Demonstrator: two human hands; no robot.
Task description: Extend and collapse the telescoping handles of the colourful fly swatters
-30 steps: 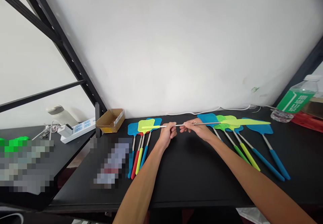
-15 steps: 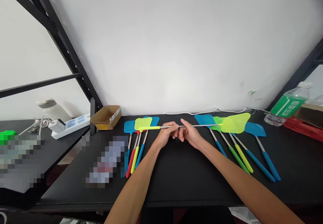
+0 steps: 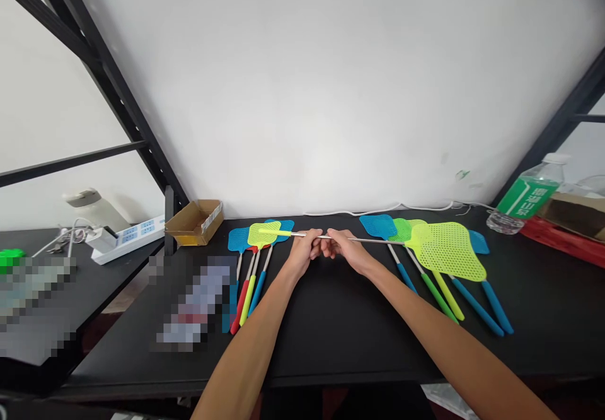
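Note:
Both my hands grip the thin metal shaft of a yellow-green fly swatter (image 3: pixel 451 253), held level above the black table. My left hand (image 3: pixel 305 253) is closed on the shaft near the handle end, and my right hand (image 3: pixel 348 250) pinches it just beside. The swatter's mesh head is at the right, face toward me, and partly covers other swatters lying below. To the left lie several swatters, among them a blue one (image 3: pixel 239 239), a yellow-green one (image 3: pixel 258 236) and one with a red handle (image 3: pixel 239 306). On the right, blue (image 3: pixel 378 226) and green (image 3: pixel 439 297) ones lie fanned out.
A small open cardboard box (image 3: pixel 195 221) stands by the black rack post at left, near a white power strip (image 3: pixel 130 238) and a pale bottle (image 3: pixel 97 209). At far right, a green-labelled plastic bottle (image 3: pixel 529 196) stands near a red package (image 3: pixel 562 240). A white cable (image 3: pixel 350 212) runs along the wall.
My right hand has closed its fingers onto the shaft, next to my left. The held swatter's head has turned to face me and dropped lower at the right.

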